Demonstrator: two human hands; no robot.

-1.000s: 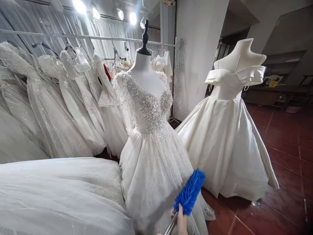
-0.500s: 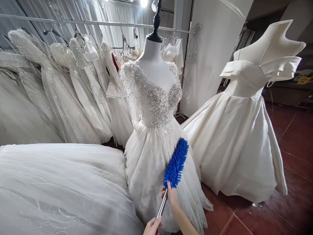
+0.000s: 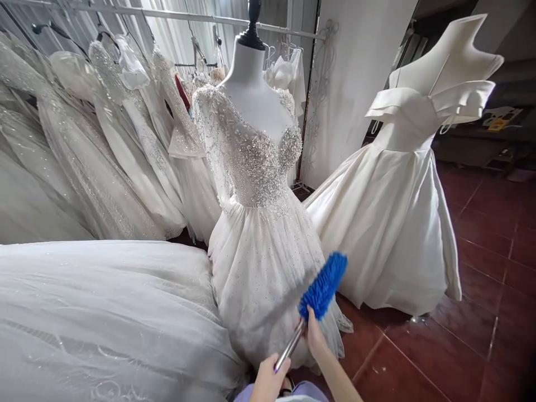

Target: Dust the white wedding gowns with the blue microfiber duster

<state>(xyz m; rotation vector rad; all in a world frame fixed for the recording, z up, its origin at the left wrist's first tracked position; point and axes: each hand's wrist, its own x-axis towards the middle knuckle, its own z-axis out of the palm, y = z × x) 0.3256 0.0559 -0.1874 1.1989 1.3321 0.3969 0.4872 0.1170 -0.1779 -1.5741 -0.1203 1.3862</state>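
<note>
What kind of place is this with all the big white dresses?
Most likely a bridal shop or wedding dress showroom. A beaded gown and a plain satin gown stand on mannequins, and more white dresses hang on a rail behind. The person's hands hold a blue duster by the beaded gown.

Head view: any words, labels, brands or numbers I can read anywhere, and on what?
None can be read.
Yellow sign on the far right wall: a blurred graphic, with no letters that can be made out.
Blue duster, beaded gown and satin gown: no label or tag shows.
</note>
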